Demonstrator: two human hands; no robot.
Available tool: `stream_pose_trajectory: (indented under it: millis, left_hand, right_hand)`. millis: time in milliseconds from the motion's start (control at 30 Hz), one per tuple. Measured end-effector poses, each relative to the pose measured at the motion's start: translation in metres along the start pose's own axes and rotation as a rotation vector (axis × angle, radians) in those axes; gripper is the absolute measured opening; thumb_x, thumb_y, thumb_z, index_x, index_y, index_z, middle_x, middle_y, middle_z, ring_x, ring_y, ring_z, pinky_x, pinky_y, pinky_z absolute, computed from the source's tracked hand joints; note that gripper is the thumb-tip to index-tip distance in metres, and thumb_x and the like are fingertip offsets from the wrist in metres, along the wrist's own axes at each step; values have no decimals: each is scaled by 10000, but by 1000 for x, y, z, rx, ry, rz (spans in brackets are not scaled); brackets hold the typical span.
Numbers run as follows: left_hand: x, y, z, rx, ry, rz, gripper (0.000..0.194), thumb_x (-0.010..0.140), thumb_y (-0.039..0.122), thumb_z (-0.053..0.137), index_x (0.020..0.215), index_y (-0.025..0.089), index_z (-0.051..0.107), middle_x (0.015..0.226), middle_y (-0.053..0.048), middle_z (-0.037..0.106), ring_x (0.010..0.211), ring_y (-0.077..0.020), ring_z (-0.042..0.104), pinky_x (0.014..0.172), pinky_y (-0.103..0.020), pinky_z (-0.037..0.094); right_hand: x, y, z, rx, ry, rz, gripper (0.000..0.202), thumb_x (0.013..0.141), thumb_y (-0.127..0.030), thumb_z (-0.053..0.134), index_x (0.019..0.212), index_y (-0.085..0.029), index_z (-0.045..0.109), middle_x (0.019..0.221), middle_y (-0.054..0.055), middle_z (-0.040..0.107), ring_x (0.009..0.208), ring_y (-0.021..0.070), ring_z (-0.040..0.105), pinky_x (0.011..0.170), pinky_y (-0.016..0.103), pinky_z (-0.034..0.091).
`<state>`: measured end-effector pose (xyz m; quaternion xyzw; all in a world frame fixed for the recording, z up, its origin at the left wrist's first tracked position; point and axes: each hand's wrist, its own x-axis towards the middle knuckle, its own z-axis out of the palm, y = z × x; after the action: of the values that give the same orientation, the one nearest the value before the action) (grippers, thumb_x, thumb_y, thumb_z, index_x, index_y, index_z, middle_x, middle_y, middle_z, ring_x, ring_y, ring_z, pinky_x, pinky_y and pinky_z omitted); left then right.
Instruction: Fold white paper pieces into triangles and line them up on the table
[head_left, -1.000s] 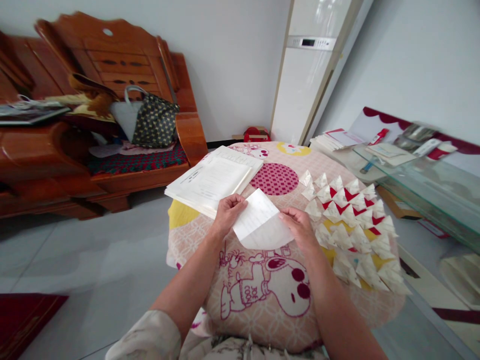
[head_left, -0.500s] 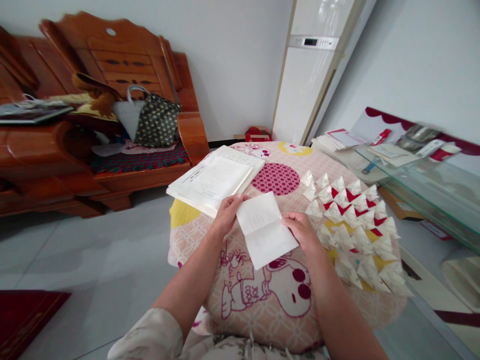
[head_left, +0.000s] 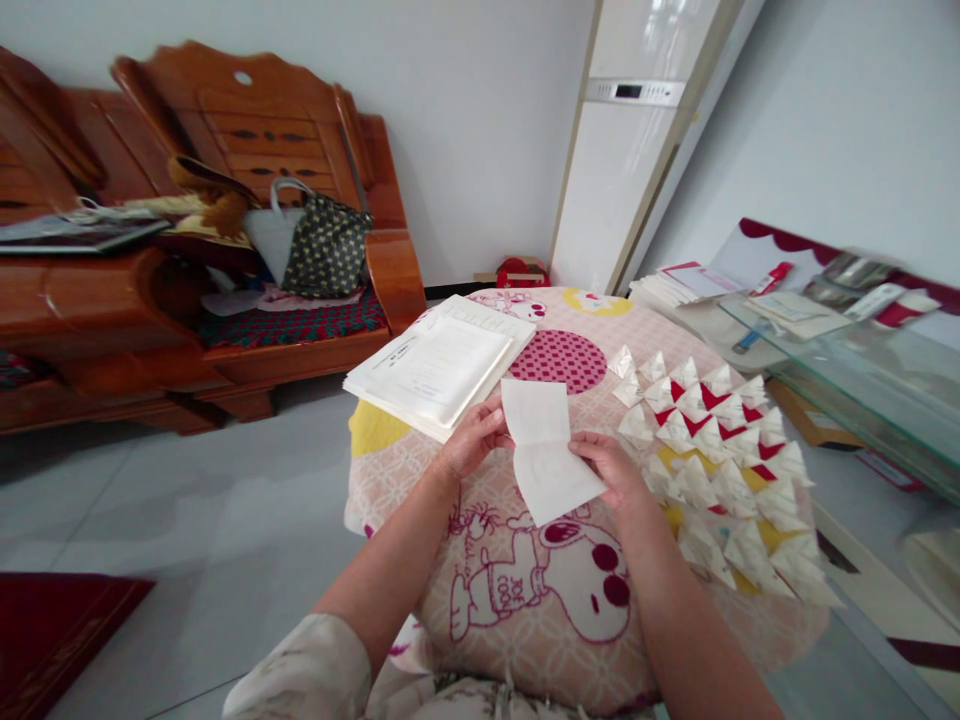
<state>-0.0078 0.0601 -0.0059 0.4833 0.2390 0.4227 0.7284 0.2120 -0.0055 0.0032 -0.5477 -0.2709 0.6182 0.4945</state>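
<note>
A white sheet of paper [head_left: 551, 455] with a crease across its middle is held up above the cloth-covered table [head_left: 525, 650]. My left hand [head_left: 481, 437] is closed at the sheet's left edge, fingers pressed together. At the right edge, my right hand [head_left: 606, 465] pinches the paper between thumb and fingers. Beyond my left hand lies a stack of printed papers [head_left: 435, 365]. Rows of small folded paper pieces [head_left: 705, 420] with pointed tips stand to the right of my right hand.
A glass shelf [head_left: 847, 370] with assorted items borders the table on the right. On the left is a wooden sofa [head_left: 300, 340] holding a star-patterned bag [head_left: 330, 245]. A tall white air conditioner [head_left: 622, 170] stands behind the table.
The sheet has turned more upright and bends further along its crease. My left hand has shifted from the sheet's upper corner down its left edge. The view has shifted slightly.
</note>
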Motion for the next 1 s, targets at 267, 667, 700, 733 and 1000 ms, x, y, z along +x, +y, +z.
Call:
stream_pose_trajectory:
  millis: [267,667,700,733,1000]
  left_hand:
    - [-1,2,2,36,-29,-14,563,717,575,777,1114,180,721,916,-86,741,740,-179,675,600,-224,519]
    - [-2,3,1,22,-32,-19,535,732,546,774,1107,169,717,875,-77,730,730,-177,676,625,-241,544]
    - [-2,3,1,22,-31,-19,525,735,540,773,1099,166,718,868,-77,728,728,-176,675,623,-239,544]
    - [-3,3,2,20,-29,-18,511,739,532,771,1088,162,720,861,-76,726,727,-175,674,623,-238,544]
    - [-3,5,3,23,12,-23,474,758,455,755,1114,146,712,851,-64,719,691,-159,662,616,-233,542]
  right_hand:
    - [4,5,-3,-151,2,-51,221,527,-342,757,636,-191,637,536,1,625,505,163,543,499,277,378]
    - [2,6,-3,-100,55,-29,191,510,-291,753,626,-184,646,506,-35,588,477,133,499,483,260,334]
    - [2,6,-3,-99,57,-26,190,508,-289,753,627,-183,649,510,-34,591,481,134,501,486,261,337]
    - [2,5,-3,-97,60,-21,190,505,-286,754,627,-182,651,512,-33,594,483,133,502,489,261,339]
    - [2,6,-4,-91,70,-21,181,503,-282,765,622,-185,670,517,-31,614,491,134,508,492,262,333]
